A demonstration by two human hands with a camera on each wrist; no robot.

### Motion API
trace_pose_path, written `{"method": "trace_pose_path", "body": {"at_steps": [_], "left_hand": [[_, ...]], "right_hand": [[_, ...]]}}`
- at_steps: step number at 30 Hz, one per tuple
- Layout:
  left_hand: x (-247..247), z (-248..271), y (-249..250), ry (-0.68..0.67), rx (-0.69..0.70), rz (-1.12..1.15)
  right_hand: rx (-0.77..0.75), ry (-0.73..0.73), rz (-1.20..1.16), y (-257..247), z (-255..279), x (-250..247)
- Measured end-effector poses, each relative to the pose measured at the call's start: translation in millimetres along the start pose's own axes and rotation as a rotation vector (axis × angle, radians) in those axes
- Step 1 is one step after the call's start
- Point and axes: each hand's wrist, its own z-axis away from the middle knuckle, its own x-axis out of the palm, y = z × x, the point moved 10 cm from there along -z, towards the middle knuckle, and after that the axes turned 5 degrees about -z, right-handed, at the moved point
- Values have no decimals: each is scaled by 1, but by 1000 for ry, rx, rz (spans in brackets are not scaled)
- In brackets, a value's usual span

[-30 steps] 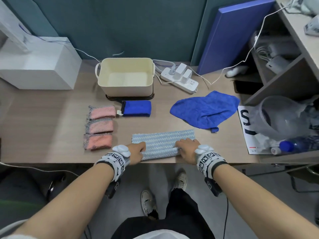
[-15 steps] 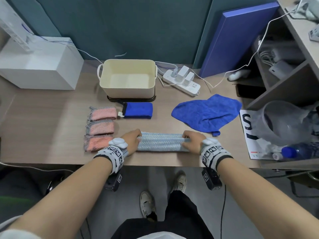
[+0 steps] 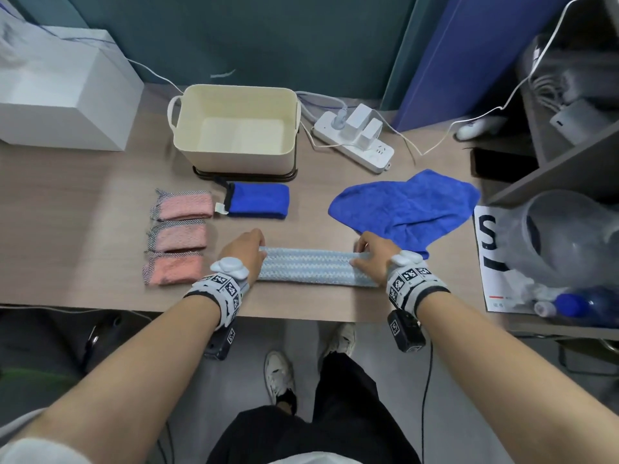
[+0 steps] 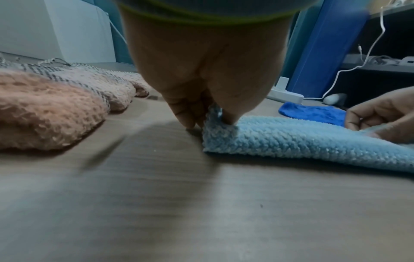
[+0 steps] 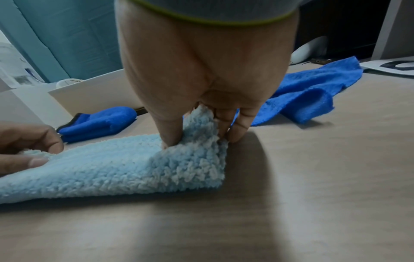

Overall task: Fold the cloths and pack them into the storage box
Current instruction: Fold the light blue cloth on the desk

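Spanning the whole near view, the wooden desk carries everything. At its back stands the cream storage box, open-topped with nothing inside, resting on a dark base. To the right of it lies an unfolded blue cloth, spread loosely, and behind that a white power strip with chargers plugged in. Near the front edge lies the light blue cloth, folded into a long narrow strip running left to right. Just in front of the box sits a folded blue cloth, and left of it three folded pink cloths form a column. The left hand pinches the strip's left end between thumb and fingertips, as the left wrist view shows. The right hand pinches the strip's right end, its corner bunched up between thumb and fingers.
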Motion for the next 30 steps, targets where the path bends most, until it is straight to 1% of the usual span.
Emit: {"method": "trace_pose_path", "body": {"at_steps": [2, 4, 6, 7, 9, 10, 11, 13, 14, 16, 18, 20, 23, 25, 27, 28, 30], "left_hand": [[-10, 1, 9, 86, 44, -112], [-17, 4, 25, 129, 99, -134], [-23, 12, 51, 145, 203, -108], [-23, 16, 67, 152, 280, -120], [-19, 27, 98, 157, 426, -167], [-13, 32, 109, 138, 467, -165], [-4, 35, 116, 83, 480, -140], [19, 35, 114, -58, 435, -93], [28, 34, 108, -109, 400, -93], [35, 33, 90, -161, 329, -63], [34, 30, 66, -183, 255, -30], [28, 28, 41, -164, 195, -36], [24, 29, 17, -112, 172, -2], [23, 32, 19, -115, 178, -40], [17, 32, 32, -89, 182, -94], [13, 33, 41, -60, 189, -80], [9, 36, 65, -19, 219, 42]], "right_hand": [[-31, 9, 52, -6, 3, -6], [-96, 54, 158, -19, 9, -13], [-197, 102, 208, -41, 18, -17], [-243, 105, 199, -53, 22, -15], [-323, 74, 140, -71, 29, -3], [-349, 35, 100, -78, 33, 8], [-357, -21, 72, -82, 35, 21], [-349, -122, 96, -83, 38, 47], [-341, -145, 121, -78, 38, 55], [-292, -144, 110, -61, 35, 58], [-218, -110, 77, -38, 31, 47], [-126, -52, 78, -12, 28, 30], [31, -13, 128, 29, 26, 10], [101, -7, 146, 46, 30, 4], [136, 57, 87, 49, 31, -1], [145, 97, 44, 48, 32, -3], [163, 120, 22, 42, 31, -3]]}}
